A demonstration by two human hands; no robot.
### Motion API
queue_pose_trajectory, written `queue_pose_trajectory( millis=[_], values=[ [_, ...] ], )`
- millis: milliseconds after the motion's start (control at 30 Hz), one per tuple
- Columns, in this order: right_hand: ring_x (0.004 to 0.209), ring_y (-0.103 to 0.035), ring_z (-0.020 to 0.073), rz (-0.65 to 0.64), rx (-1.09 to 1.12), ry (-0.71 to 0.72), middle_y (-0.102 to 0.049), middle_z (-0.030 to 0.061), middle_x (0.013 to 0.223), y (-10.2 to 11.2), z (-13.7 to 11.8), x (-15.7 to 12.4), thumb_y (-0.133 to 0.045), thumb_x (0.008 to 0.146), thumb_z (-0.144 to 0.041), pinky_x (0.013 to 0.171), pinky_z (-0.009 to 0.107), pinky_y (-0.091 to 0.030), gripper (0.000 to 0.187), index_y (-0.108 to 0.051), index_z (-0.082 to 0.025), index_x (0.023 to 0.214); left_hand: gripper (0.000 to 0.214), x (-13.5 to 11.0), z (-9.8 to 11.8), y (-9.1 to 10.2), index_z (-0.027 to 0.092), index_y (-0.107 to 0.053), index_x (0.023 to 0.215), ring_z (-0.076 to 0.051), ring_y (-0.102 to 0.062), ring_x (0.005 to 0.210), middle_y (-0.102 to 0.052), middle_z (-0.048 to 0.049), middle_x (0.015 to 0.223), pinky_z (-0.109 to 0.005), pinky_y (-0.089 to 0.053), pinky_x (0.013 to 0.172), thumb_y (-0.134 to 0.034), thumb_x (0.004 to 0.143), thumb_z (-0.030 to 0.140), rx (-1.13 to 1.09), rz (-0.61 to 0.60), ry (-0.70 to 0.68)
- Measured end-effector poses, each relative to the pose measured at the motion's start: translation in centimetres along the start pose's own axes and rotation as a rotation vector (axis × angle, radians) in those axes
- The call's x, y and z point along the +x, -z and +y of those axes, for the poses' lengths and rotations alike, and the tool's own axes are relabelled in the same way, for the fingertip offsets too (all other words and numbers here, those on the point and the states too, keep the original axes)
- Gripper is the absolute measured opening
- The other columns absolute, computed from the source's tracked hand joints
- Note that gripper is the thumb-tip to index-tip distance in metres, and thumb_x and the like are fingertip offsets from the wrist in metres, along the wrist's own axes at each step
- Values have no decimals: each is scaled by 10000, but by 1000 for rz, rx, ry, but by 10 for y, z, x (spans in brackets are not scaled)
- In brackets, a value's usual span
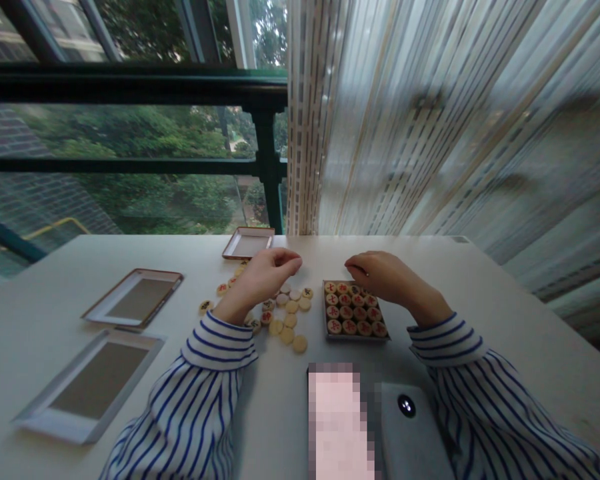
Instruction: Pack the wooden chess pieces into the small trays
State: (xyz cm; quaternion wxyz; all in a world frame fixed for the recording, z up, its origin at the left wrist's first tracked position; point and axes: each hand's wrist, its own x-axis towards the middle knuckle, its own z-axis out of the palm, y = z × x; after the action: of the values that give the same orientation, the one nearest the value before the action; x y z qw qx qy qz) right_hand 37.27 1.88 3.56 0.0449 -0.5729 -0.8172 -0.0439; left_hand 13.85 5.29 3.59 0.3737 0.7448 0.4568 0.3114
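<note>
My left hand (267,277) hovers over a scatter of round xiangqi pieces (290,320), thumb and fingers drawn together. Whatever it may pinch is hidden. Some of those pieces lie blank side up; others show red or black characters. To the right, a shallow square box (356,338) holds rows of pieces (349,327), mostly with red characters facing up. My right hand (387,277) is above the box's far right corner with its fingers curled closed, covering part of the back row. I cannot see anything between those fingers.
An open box lid or tray (249,243) lies at the table's back edge. Two more shallow trays (135,298) (91,387) lie at left. Near me are a phone with a blurred screen (337,420) and a grey device (415,433). Curtains (405,133) hang behind the white table (505,373).
</note>
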Motion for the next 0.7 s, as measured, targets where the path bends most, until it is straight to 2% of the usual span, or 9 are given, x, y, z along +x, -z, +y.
queue_pose_trajectory(
  millis=[167,367,700],
  values=[
    [887,-560,201,107,13,-23,-659,88,946,6,-7,-1,-330,877,-253,772,276,-358,321,-623,-163,972,323,-1,3,14,138,-642,886,-179,-617,759,-679,-72,845,-286,-472,665,-544,727,400,-44,46,42],
    [887,-558,194,197,30,-3,-655,84,951,10,-13,-2,-325,877,-245,791,282,-361,320,-615,-158,982,324,-4,6,24,128,-643,878,-171,-613,776,-674,-71,842,-295,-474,713,-560,716,397,-99,108,35],
    [885,-566,198,217,47,17,-657,98,948,9,-14,-2,-341,874,-233,792,294,-372,316,-624,-145,982,322,-3,5,31,108,-649,889,-166,-614,759,-676,-82,865,-296,-475,723,-594,688,352,-95,171,40]
  ],
)
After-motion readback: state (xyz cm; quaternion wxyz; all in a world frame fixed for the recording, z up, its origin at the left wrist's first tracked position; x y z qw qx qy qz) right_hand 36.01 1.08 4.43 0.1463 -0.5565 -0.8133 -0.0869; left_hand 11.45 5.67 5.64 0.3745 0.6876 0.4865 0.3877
